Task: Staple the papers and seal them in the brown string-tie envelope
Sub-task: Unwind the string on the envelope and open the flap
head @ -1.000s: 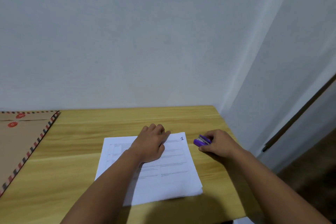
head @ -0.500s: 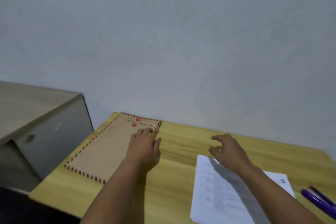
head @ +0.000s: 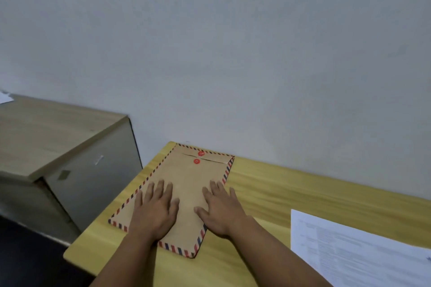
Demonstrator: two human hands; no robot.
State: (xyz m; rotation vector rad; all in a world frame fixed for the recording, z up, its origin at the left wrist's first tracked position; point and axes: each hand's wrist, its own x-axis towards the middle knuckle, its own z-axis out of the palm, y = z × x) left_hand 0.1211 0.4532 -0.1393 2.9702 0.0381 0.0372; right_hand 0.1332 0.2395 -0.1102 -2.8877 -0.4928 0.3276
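The brown string-tie envelope (head: pixel 186 177) lies flat at the left end of the wooden table (head: pixel 291 189), with a red-and-blue striped border and two red closure discs near its far end. My left hand (head: pixel 155 211) rests flat on its left half, fingers spread. Flat on its right half and right edge lies my right hand (head: pixel 220 208). The white printed papers (head: pixel 354 247) lie on the table at the lower right, apart from both hands. The stapler is out of view.
A grey cabinet (head: pixel 70 161) with a wooden top stands left of the table, separated by a narrow gap. A plain wall runs right behind the table's far edge. The table's left and near edges are close to the envelope.
The view swung left from the papers to the envelope. My right hand let go of the purple stapler and left the papers; both hands moved onto the envelope.
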